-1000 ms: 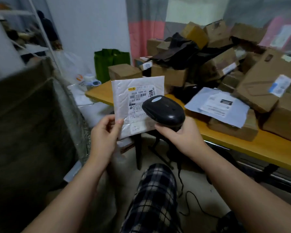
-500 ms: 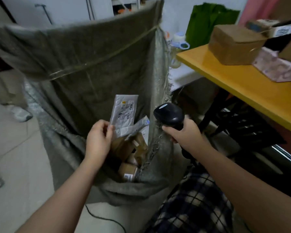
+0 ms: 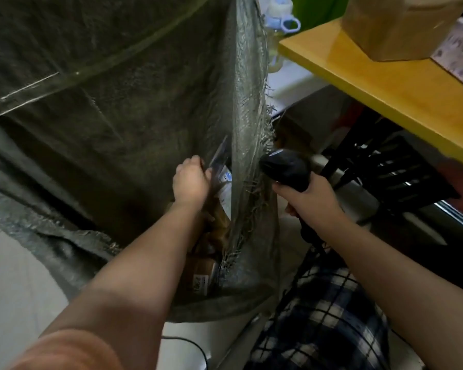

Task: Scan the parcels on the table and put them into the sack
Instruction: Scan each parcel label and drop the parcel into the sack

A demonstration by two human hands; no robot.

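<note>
Left grip (image 3: 190,180) extended forward, fingers curled; right grip (image 3: 305,201) clenched alongside.

The sack (image 3: 118,116) is coarse woven cloth, matt grey-green, frayed into loose threads along its right edge (a plastic weave, by the faint sheen). The mailer (image 3: 219,153) in it is glossy plastic film. The scanner (image 3: 284,169) is smooth black plastic. On the right, the table (image 3: 372,76) top is glossy yellow wood and the box (image 3: 401,25) on it is matt brown cardboard.

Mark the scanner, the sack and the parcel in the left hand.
scanner (image 3: 284,169): head view, top of its black head.
sack (image 3: 118,116): head view, inner back wall.
parcel (image 3: 218,159): head view, grey upper edge.
</note>
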